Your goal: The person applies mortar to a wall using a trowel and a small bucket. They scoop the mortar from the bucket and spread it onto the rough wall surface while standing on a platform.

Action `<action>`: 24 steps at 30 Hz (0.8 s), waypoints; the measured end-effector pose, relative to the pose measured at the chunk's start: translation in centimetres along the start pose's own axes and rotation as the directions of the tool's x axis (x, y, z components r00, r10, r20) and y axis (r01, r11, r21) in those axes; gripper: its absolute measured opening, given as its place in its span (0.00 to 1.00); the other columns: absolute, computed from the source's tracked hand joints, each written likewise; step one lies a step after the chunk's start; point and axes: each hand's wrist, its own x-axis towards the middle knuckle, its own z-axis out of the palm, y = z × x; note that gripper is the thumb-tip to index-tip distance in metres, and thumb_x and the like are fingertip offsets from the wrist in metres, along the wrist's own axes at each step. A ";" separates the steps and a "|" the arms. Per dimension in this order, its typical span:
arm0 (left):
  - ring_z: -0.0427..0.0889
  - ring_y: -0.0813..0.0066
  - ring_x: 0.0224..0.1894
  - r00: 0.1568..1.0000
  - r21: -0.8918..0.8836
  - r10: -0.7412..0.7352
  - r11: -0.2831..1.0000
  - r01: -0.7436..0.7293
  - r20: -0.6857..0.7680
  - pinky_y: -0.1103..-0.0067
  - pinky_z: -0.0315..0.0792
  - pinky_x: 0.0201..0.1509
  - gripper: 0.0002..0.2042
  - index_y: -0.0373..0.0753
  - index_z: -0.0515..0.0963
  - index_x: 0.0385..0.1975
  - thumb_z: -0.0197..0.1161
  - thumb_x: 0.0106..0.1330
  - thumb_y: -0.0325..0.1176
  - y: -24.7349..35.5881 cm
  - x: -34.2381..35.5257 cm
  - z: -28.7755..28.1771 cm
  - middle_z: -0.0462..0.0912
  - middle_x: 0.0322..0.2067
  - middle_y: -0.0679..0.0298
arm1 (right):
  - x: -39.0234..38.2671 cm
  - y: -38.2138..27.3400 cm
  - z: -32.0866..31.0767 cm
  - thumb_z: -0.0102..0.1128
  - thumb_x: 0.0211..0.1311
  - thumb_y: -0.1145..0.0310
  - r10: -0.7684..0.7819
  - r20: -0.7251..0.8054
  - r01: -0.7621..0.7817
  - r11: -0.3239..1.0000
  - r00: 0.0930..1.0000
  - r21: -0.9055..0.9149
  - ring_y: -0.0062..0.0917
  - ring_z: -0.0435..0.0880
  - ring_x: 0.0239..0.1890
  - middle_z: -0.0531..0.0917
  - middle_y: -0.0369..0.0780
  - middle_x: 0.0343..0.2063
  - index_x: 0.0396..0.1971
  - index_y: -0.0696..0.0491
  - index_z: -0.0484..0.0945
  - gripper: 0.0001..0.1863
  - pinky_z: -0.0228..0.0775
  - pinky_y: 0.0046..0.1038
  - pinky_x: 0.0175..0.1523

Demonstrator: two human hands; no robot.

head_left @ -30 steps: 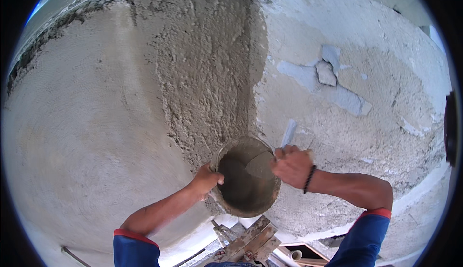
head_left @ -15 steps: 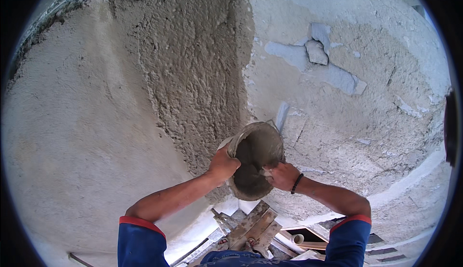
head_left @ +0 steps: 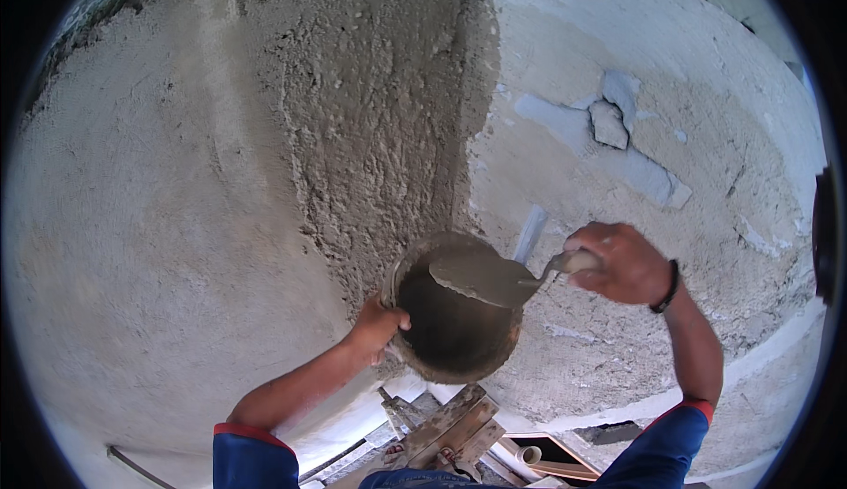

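Observation:
My left hand point(head_left: 378, 327) grips the left rim of a round bucket point(head_left: 505, 358) coated with grey mortar, thumb inside the rim. To the right, my right hand point(head_left: 623, 264) is closed around the pale handle of a trowel point(head_left: 476, 279). The trowel's blade lies over the bucket's mouth, covered in wet mortar. Deeper in the bucket it is dark, and how much mortar it holds is hard to tell. Behind the bucket rises a band of rough wet mortar point(head_left: 371, 109) on the wall, running upward from near the rim.
Dry plaster wall point(head_left: 141, 251) spreads to the left. On the right, the chipped wall has a broken hole with a stone piece point(head_left: 609, 124) in it. Below me are wooden planks point(head_left: 454, 427) with my feet on them, and a pipe end point(head_left: 529, 455) beside them.
My right hand has come up and right out of the bucket, lifting the mortar-covered trowel into view. The bucket's mouth has shifted slightly down, with my left hand still on its rim.

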 end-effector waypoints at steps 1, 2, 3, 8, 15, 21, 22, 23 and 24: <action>0.74 0.65 0.34 1.000 0.000 0.001 1.000 -0.001 -0.017 0.68 0.74 0.30 0.24 0.34 0.72 0.48 0.58 0.44 0.23 -1.0 -0.2 -0.5 0.75 0.30 0.62 | 1.1 0.0 -1.4 0.67 0.47 0.67 0.027 0.074 -0.032 0.998 0.997 0.063 0.41 0.80 0.32 0.80 0.46 0.25 0.37 0.55 0.77 0.16 0.73 0.37 0.38; 0.74 0.66 0.33 0.999 -0.016 0.038 0.999 -0.039 -0.021 0.69 0.74 0.30 0.24 0.33 0.72 0.47 0.58 0.44 0.22 -2.0 -0.4 -0.7 0.75 0.30 0.62 | 2.1 0.8 -1.9 0.66 0.49 0.66 -0.003 0.120 -0.009 0.996 0.993 0.093 0.41 0.81 0.31 0.81 0.46 0.25 0.36 0.56 0.78 0.14 0.73 0.37 0.38; 0.74 0.67 0.31 0.997 -0.031 0.072 0.997 -0.073 -0.014 0.70 0.73 0.30 0.24 0.33 0.72 0.47 0.57 0.44 0.21 -1.9 -0.6 -0.4 0.75 0.29 0.62 | 3.1 1.6 -2.4 0.65 0.51 0.66 -0.022 0.169 0.002 0.993 0.985 0.122 0.40 0.81 0.30 0.81 0.46 0.24 0.35 0.56 0.78 0.13 0.73 0.37 0.38; 0.76 0.69 0.35 0.995 -0.042 -0.087 0.995 0.089 0.047 0.72 0.74 0.38 0.24 0.31 0.73 0.45 0.56 0.42 0.19 -5.7 0.3 -0.6 0.79 0.34 0.59 | 12.9 9.2 -1.2 0.64 0.54 0.63 0.110 -0.079 -0.131 0.921 0.991 -0.368 0.33 0.82 0.34 0.82 0.46 0.32 0.37 0.55 0.80 0.13 0.74 0.35 0.43; 0.78 0.69 0.37 0.998 -0.193 -0.059 0.980 0.058 0.003 0.75 0.73 0.43 0.25 0.33 0.73 0.49 0.56 0.44 0.19 -8.8 0.2 -1.2 0.80 0.38 0.60 | 6.4 4.9 -8.1 0.59 0.58 0.66 0.186 -0.417 -0.334 0.888 0.890 -0.317 0.38 0.81 0.36 0.81 0.46 0.35 0.37 0.55 0.77 0.11 0.74 0.37 0.46; 0.76 0.71 0.34 0.993 -0.019 0.110 0.994 -0.111 -0.053 0.76 0.72 0.41 0.21 0.31 0.75 0.41 0.55 0.42 0.19 -9.8 0.8 0.0 0.80 0.33 0.63 | -1.0 1.7 3.8 0.55 0.57 0.66 0.187 0.320 -0.173 0.982 0.929 -0.073 0.39 0.79 0.40 0.80 0.46 0.34 0.40 0.52 0.78 0.12 0.72 0.42 0.48; 0.76 0.71 0.34 0.995 -0.020 0.096 0.995 -0.096 -0.035 0.76 0.72 0.41 0.21 0.31 0.75 0.41 0.55 0.42 0.19 -10.3 1.2 0.7 0.80 0.33 0.63 | -2.4 0.6 6.1 0.54 0.57 0.67 0.269 0.386 -0.238 0.963 0.882 -0.128 0.40 0.79 0.40 0.80 0.47 0.34 0.40 0.52 0.78 0.12 0.72 0.42 0.47; 0.77 0.71 0.34 0.989 -0.032 0.145 0.989 -0.145 -0.007 0.76 0.72 0.41 0.22 0.31 0.75 0.42 0.55 0.42 0.20 -10.6 1.5 1.0 0.80 0.33 0.62 | -3.2 -0.1 8.5 0.53 0.56 0.68 0.335 0.442 -0.289 0.942 0.832 -0.171 0.40 0.79 0.39 0.80 0.48 0.33 0.41 0.52 0.78 0.13 0.72 0.42 0.47; 0.77 0.71 0.34 0.982 -0.049 0.189 0.981 -0.188 0.023 0.76 0.72 0.42 0.22 0.31 0.75 0.43 0.55 0.42 0.20 -10.7 1.6 1.3 0.81 0.33 0.62 | -3.6 -0.8 10.3 0.53 0.56 0.68 0.338 0.452 -0.299 0.941 0.826 -0.158 0.40 0.79 0.39 0.80 0.48 0.33 0.41 0.52 0.78 0.13 0.72 0.42 0.47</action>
